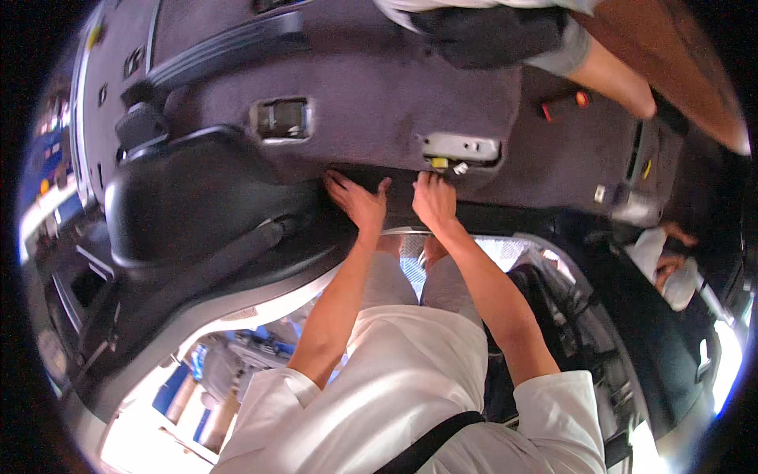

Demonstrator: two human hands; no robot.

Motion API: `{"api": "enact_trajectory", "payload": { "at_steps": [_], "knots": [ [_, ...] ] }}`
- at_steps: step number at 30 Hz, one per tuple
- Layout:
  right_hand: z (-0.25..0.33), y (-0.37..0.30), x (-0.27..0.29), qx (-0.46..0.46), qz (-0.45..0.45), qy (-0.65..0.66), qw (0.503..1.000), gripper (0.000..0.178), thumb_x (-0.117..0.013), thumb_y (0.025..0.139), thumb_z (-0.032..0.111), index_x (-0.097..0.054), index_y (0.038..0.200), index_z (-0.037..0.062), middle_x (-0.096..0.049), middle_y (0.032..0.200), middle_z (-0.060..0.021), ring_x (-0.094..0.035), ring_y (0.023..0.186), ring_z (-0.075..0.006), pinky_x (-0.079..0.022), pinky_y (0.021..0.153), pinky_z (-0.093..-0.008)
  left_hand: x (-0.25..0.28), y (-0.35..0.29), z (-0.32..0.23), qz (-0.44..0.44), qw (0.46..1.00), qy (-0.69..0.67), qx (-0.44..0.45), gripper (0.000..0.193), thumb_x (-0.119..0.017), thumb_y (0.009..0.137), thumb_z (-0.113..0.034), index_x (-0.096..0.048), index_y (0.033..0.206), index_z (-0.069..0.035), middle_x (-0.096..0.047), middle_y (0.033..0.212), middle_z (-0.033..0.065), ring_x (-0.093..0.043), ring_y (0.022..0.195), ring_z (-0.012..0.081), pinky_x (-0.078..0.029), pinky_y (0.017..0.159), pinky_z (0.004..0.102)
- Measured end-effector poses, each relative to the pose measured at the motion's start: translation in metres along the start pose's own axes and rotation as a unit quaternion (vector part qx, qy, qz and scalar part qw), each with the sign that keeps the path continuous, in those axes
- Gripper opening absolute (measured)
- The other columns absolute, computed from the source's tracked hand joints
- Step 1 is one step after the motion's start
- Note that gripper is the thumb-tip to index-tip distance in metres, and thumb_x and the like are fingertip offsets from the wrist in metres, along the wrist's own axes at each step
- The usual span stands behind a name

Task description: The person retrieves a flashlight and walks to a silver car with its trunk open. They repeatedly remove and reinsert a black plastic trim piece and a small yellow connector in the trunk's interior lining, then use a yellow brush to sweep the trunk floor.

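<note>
A grey-brown floor carpet (pixel 371 103) lies inside a car body, its near edge running along the dark door sill. My left hand (pixel 361 204) presses against that edge, fingers stretched and thumb apart, beside a black side trim panel (pixel 205 197). Close to its right, my right hand (pixel 434 204) has its fingers curled in on the carpet's edge; their tips are partly hidden. Just beyond the right hand, a cut-out in the carpet shows a pale metal bracket (pixel 464 148) with a yellow connector (pixel 439 163) and a small white one.
Another cut-out (pixel 283 120) sits farther left. At the upper right, a co-worker's bare arm or leg (pixel 612 83) extends over the carpet near a red-orange item (pixel 564 104). A second person's white-covered hand or sleeve (pixel 677 284) shows at far right. The door opening's sill (pixel 260 296) curves below me.
</note>
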State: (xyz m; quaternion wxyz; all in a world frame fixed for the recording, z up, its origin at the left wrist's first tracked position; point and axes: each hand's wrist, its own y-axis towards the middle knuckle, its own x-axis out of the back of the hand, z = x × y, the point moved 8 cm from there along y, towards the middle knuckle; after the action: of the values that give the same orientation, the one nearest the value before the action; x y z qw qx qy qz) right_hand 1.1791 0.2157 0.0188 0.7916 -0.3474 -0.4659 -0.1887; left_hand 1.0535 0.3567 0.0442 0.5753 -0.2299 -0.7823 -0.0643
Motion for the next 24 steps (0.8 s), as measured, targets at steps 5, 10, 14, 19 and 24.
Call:
{"api": "enact_trajectory", "payload": {
  "at_steps": [5, 10, 14, 19, 24],
  "knots": [
    [0.098, 0.019, -0.003, 0.276, -0.051, 0.095, 0.955, 0.029, -0.059, 0.093, 0.015, -0.060, 0.120, 0.0037, -0.071, 0.098, -0.0144, -0.074, 0.086, -0.0386, -0.061, 0.070, -0.0491, 0.007, -0.012, 0.031, -0.034, 0.984, -0.133, 0.112, 0.082, -0.071, 0.092, -0.019, -0.028, 0.154, 0.013, -0.029, 0.159, 0.0339, -0.028, 0.149, 0.0494, -0.024, 0.124, 0.0538],
    [0.145, 0.060, -0.035, 0.243, 0.077, 0.068, 0.965, 0.028, -0.062, 0.093, 0.019, -0.060, 0.117, 0.0038, -0.072, 0.096, -0.0210, -0.072, 0.086, -0.0425, -0.060, 0.074, -0.0551, 0.019, 0.002, 0.056, -0.058, 0.965, -0.164, 0.194, 0.060, -0.068, 0.091, -0.012, -0.047, 0.144, 0.008, -0.052, 0.141, 0.0304, -0.046, 0.133, 0.0480, -0.035, 0.114, 0.0537],
    [0.160, 0.069, -0.033, 0.229, 0.107, 0.051, 0.966, 0.028, -0.062, 0.093, 0.022, -0.059, 0.115, 0.0046, -0.071, 0.090, -0.0246, -0.071, 0.085, -0.0458, -0.058, 0.075, -0.0569, 0.028, 0.011, 0.059, -0.014, 0.970, -0.137, 0.199, 0.049, -0.067, 0.091, -0.017, -0.059, 0.132, 0.007, -0.058, 0.130, 0.0300, -0.055, 0.120, 0.0487, -0.043, 0.104, 0.0547],
    [0.161, 0.071, -0.021, 0.176, 0.164, 0.033, 0.970, 0.023, -0.058, 0.097, 0.021, -0.060, 0.113, 0.0040, -0.072, 0.090, -0.0290, -0.071, 0.086, -0.0470, -0.057, 0.076, -0.0582, 0.041, 0.013, 0.057, -0.065, 0.960, -0.182, 0.205, 0.047, -0.067, 0.090, -0.019, -0.060, 0.130, 0.007, -0.061, 0.119, 0.0288, -0.056, 0.116, 0.0489, -0.043, 0.103, 0.0540],
    [0.160, 0.069, -0.017, 0.181, 0.167, 0.010, 0.969, 0.030, -0.059, 0.101, 0.028, -0.060, 0.114, 0.0012, -0.071, 0.084, -0.0283, -0.070, 0.082, -0.0490, -0.054, 0.075, -0.0591, 0.038, 0.012, 0.060, -0.045, 0.955, -0.198, 0.217, 0.049, -0.067, 0.090, -0.017, -0.058, 0.132, 0.006, -0.058, 0.123, 0.0292, -0.053, 0.118, 0.0484, -0.041, 0.104, 0.0533]
  ]
}}
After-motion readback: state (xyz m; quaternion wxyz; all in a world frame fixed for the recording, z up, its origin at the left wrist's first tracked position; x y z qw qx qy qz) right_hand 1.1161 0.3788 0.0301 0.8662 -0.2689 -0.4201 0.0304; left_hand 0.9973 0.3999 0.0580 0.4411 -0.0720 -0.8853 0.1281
